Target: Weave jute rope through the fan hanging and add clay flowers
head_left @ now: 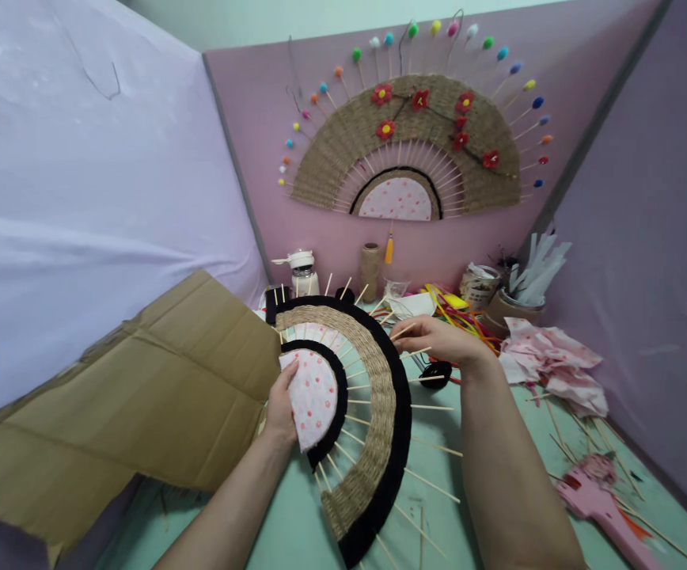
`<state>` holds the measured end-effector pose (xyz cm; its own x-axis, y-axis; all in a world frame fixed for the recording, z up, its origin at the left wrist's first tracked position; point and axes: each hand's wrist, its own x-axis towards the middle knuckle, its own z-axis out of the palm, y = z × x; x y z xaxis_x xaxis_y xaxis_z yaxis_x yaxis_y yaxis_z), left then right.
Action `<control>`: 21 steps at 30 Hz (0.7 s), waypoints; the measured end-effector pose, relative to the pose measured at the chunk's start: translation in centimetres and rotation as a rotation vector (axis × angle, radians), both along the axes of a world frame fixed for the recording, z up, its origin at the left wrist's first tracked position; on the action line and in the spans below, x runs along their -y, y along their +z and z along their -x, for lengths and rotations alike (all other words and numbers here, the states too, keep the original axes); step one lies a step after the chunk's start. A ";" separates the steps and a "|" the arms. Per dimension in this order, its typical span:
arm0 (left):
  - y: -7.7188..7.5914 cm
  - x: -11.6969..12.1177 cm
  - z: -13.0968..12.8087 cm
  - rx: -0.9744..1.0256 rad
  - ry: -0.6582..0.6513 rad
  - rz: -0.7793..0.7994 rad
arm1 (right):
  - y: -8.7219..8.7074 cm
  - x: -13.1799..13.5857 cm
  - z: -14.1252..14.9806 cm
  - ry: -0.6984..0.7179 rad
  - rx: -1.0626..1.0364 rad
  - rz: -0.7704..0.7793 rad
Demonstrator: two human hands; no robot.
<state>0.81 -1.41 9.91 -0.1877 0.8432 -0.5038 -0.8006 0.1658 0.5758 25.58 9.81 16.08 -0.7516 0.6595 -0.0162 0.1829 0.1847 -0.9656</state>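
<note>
I hold a half-round woven fan [373, 396] upright over the green table [296, 514]. It has a pink dotted centre, black trim, a band of jute weave and thin wooden sticks poking out of its rim. My left hand [281, 408] grips the pink centre at its flat edge, fingers wrapped round it. My right hand [438, 336] is at the fan's upper right rim, with fingers pinched on the tip of one stick.
A large flattened cardboard sheet [135, 396] lies to the left. A finished fan [406, 146] with pompom sticks and red flowers hangs on the pink back wall. Glue jar [304, 273], twine spool [370, 269], cups, coloured strips and pink fabric scraps [551, 360] crowd the back and right.
</note>
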 end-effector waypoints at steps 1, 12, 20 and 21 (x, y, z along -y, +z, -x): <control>0.0 0.0 0.0 -0.004 0.003 0.003 | 0.0 0.0 -0.1 -0.014 0.003 -0.003; -0.1 -0.1 -0.1 -0.027 0.036 -0.009 | -0.2 -0.2 -2.5 -0.129 -0.003 -0.027; -0.4 -0.2 0.0 -0.057 0.042 0.000 | 0.4 0.1 -3.2 -0.124 0.008 -0.072; -0.4 -0.2 0.0 -0.058 0.040 0.001 | 0.5 0.2 -3.2 -0.133 0.014 -0.079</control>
